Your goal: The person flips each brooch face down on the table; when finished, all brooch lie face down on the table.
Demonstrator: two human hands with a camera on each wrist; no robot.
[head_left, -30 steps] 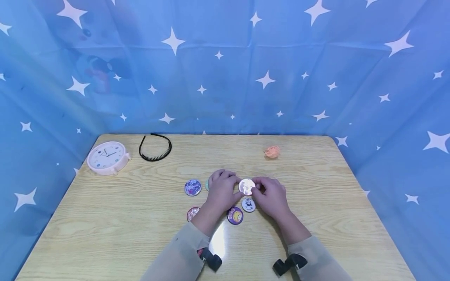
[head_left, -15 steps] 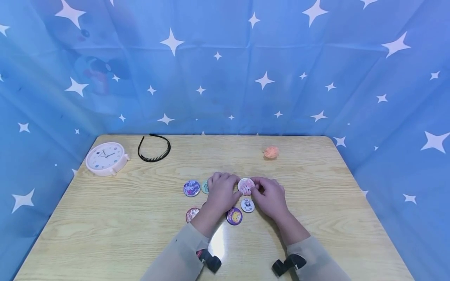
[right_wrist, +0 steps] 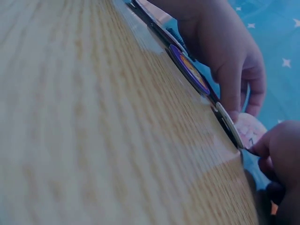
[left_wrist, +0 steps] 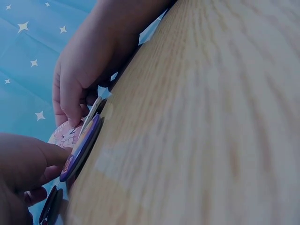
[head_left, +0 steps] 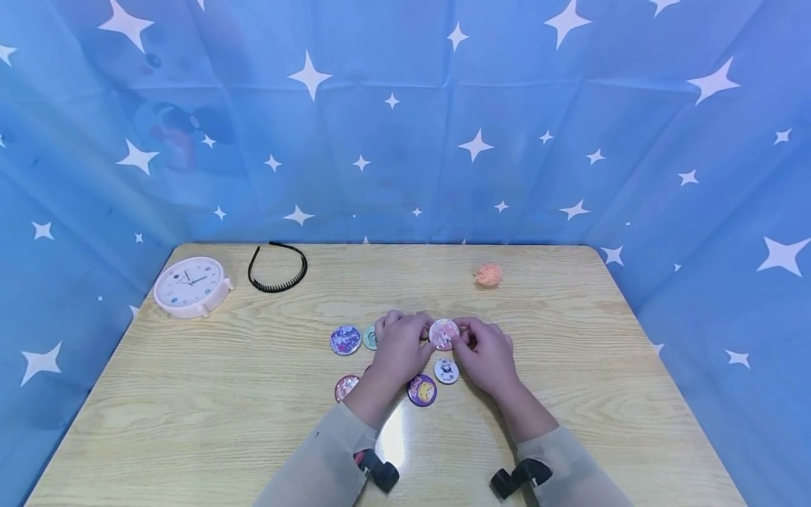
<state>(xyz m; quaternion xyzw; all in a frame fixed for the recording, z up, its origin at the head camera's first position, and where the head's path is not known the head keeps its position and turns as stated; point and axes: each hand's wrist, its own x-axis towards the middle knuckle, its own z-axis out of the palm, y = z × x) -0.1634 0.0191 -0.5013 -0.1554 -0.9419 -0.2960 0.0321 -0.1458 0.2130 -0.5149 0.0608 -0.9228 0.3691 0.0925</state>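
At the far left of the bench (head_left: 209, 394), a pale pink clock (head_left: 192, 283) is lying face up, its hands and dial showing. Just beside it, near the back edge, a black toothed headband (head_left: 299, 277) is lying with its ends pointing away. Further right, a blue-purple badge (head_left: 346, 340) is resting flat; nearer the person, a red-rimmed badge (head_left: 345, 386) is lying partly hidden under the left forearm, and a green badge (head_left: 369, 338) is showing only partly beside the left hand (head_left: 400, 346). This hand is pinching the left edge of a pink badge (head_left: 444, 334) between thumb and fingers. Nearer the person, a purple badge (head_left: 422, 390) with a yellow figure is lying flat. The pink badge is standing between the two hands, tilting its printed face toward the person, as both wrist views are showing; whether its lower edge is touching the bench cannot be told. Just below it, a white badge (head_left: 446, 371) is lying flat. The right hand (head_left: 488, 354) is pinching the pink badge's right edge. Behind this hand, an orange fluffy ball (head_left: 488, 274) is resting near the back edge.
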